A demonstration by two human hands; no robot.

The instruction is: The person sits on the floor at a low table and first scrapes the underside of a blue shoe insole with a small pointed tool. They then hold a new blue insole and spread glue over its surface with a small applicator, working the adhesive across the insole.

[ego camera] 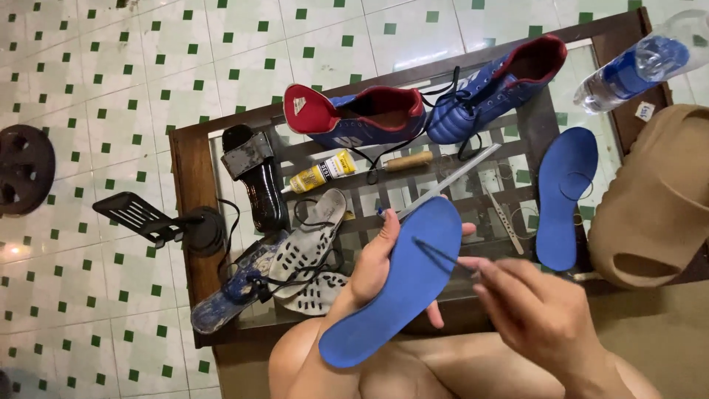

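Item: blue insole (402, 284), out of its shoe, held over the person's lap. Left hand (377, 262) grasps it from behind, fingers wrapped round its edge. Right hand (535, 310) pinches a thin dark tool or thread (436, 253) laid on the insole's face; which of the two, cannot tell.

Status, as judged: both insoles are out; second insole (565, 196) lies on the glass table (188, 177). Work on the held one appears under way; no finished mark shows.

Also on table: two blue-and-red boots (369, 118), glue tube (321, 174), wooden-handled awl (406, 160), tweezers (506, 218), metal file (450, 179), black shoe (258, 177), worn grey soles (310, 251), bottle (635, 66). Tan slide (653, 199) at right.

Obstructions: none over the insole; table crowded.
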